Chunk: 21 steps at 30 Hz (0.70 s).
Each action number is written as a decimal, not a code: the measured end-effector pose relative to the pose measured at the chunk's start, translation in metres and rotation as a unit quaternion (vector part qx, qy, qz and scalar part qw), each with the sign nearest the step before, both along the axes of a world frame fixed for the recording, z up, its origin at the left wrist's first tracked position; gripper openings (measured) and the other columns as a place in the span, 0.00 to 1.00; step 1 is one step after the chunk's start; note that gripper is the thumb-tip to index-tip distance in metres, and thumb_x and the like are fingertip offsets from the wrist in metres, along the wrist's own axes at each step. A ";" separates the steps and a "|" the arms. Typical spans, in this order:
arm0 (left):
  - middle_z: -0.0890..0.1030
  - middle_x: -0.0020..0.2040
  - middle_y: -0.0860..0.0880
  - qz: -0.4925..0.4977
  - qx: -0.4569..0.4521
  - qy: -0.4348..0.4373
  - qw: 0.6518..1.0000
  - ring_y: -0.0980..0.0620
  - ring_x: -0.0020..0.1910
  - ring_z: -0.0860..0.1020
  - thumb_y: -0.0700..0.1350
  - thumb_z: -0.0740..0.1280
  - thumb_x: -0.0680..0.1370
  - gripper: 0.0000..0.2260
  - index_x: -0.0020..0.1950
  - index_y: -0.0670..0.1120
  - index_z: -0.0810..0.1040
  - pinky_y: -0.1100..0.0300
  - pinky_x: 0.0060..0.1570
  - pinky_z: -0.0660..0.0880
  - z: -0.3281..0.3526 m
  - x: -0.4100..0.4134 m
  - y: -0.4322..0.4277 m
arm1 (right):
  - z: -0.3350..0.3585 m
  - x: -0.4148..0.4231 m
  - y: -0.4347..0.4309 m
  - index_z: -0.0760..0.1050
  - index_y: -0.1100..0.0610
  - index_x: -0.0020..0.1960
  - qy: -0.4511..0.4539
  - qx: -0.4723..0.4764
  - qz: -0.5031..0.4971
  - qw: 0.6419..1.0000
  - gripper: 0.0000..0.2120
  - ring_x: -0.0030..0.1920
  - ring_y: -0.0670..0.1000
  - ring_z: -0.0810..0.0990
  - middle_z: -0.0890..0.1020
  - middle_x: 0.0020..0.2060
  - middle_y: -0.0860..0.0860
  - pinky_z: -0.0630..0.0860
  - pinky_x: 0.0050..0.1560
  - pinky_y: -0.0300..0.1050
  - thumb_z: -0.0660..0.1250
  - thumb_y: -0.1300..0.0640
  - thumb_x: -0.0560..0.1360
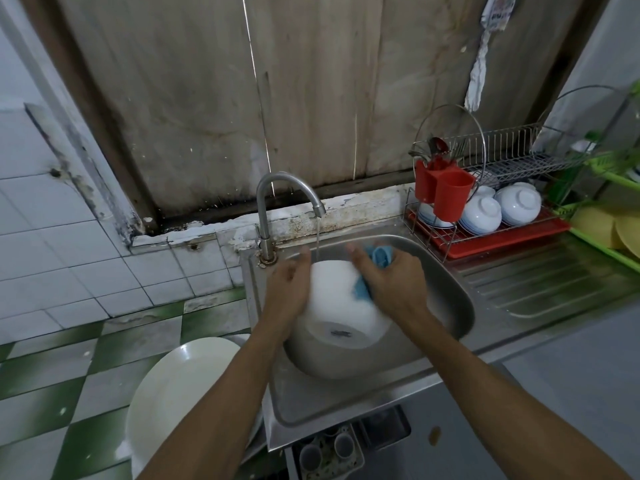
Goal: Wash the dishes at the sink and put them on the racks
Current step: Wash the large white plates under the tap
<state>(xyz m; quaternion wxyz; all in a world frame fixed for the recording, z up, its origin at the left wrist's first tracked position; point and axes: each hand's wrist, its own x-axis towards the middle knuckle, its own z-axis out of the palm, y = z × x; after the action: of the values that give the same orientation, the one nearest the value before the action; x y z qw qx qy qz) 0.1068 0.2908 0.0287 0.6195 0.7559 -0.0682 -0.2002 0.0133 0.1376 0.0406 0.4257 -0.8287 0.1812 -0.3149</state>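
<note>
White glazed bowl, held tipped over the steel sink with its foot ring toward the camera, directly below the tap, whose thin stream falls on its upper side. Left hand: fingers curled around the bowl's left wall, steadying it. Right hand: fingers closed on a blue cloth, pressed against the bowl's right wall; both hands are motion-blurred. Bowl: smooth, rounded, rigid, probably ceramic, so likely fairly heavy, breakable and slippery while wet. Judged best taken with the palm spread against the wall and fingers hooked at the rim or foot ring, kept low over the sink. Cloth: soft, crumpled, conforming to the curve. Sink: brushed metal with a ribbed drainboard to its right. Right of the sink, a wire rack on a red tray holds upturned white bowls and a red cutlery cup. Left of the sink, a large pale plate leans, apparently unwashed.
</note>
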 end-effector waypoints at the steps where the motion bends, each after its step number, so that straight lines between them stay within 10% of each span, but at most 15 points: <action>1: 0.82 0.56 0.37 -0.023 -0.004 0.131 0.991 0.36 0.53 0.82 0.81 0.59 0.67 0.41 0.59 0.46 0.78 0.35 0.49 0.81 -0.004 0.000 -0.003 | -0.004 -0.001 0.005 0.73 0.52 0.32 -0.014 -0.116 -0.027 0.993 0.33 0.25 0.47 0.74 0.76 0.25 0.46 0.73 0.28 0.44 0.57 0.22 0.70; 4: 0.80 0.63 0.34 -0.124 -0.105 0.355 0.921 0.32 0.60 0.79 0.72 0.60 0.75 0.35 0.68 0.47 0.75 0.36 0.51 0.80 -0.011 -0.007 0.000 | -0.015 -0.002 0.011 0.75 0.51 0.35 -0.030 -0.309 -0.018 0.950 0.32 0.25 0.45 0.73 0.75 0.26 0.44 0.70 0.25 0.39 0.52 0.25 0.75; 9: 0.84 0.57 0.41 -0.060 -0.157 0.263 0.950 0.41 0.57 0.81 0.57 0.62 0.78 0.22 0.68 0.48 0.76 0.43 0.54 0.80 -0.014 -0.011 -0.010 | 0.001 0.012 -0.001 0.76 0.52 0.54 0.181 0.046 0.061 0.980 0.44 0.45 0.53 0.83 0.83 0.45 0.54 0.81 0.54 0.57 0.40 0.19 0.70; 11: 0.84 0.57 0.41 -0.057 -0.152 0.223 0.961 0.42 0.57 0.82 0.57 0.62 0.77 0.21 0.66 0.48 0.78 0.45 0.52 0.81 -0.015 -0.016 -0.018 | 0.005 0.014 0.007 0.70 0.54 0.68 0.230 0.115 0.173 0.951 0.32 0.55 0.58 0.80 0.81 0.59 0.59 0.76 0.64 0.61 0.48 0.31 0.81; 18: 0.84 0.55 0.40 -0.027 -0.112 0.142 0.983 0.39 0.56 0.82 0.64 0.64 0.65 0.29 0.60 0.50 0.80 0.39 0.60 0.78 -0.020 -0.013 -0.006 | 0.013 0.001 -0.002 0.82 0.47 0.64 0.369 -0.165 0.347 0.846 0.18 0.51 0.46 0.81 0.84 0.57 0.47 0.79 0.55 0.43 0.72 0.57 0.75; 21: 0.85 0.53 0.41 -0.081 -0.069 0.113 0.988 0.40 0.53 0.83 0.64 0.61 0.70 0.27 0.61 0.50 0.79 0.45 0.52 0.80 -0.019 -0.017 -0.008 | 0.017 -0.002 -0.001 0.80 0.50 0.63 0.434 -0.397 0.188 0.786 0.16 0.53 0.55 0.80 0.81 0.57 0.53 0.78 0.52 0.49 0.71 0.54 0.75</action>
<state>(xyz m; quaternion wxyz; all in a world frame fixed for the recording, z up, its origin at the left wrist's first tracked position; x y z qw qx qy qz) 0.0898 0.2831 0.0092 0.6558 0.6759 -0.0723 -0.3284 0.0110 0.1370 0.0578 -0.0142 -0.9915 0.0466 0.1203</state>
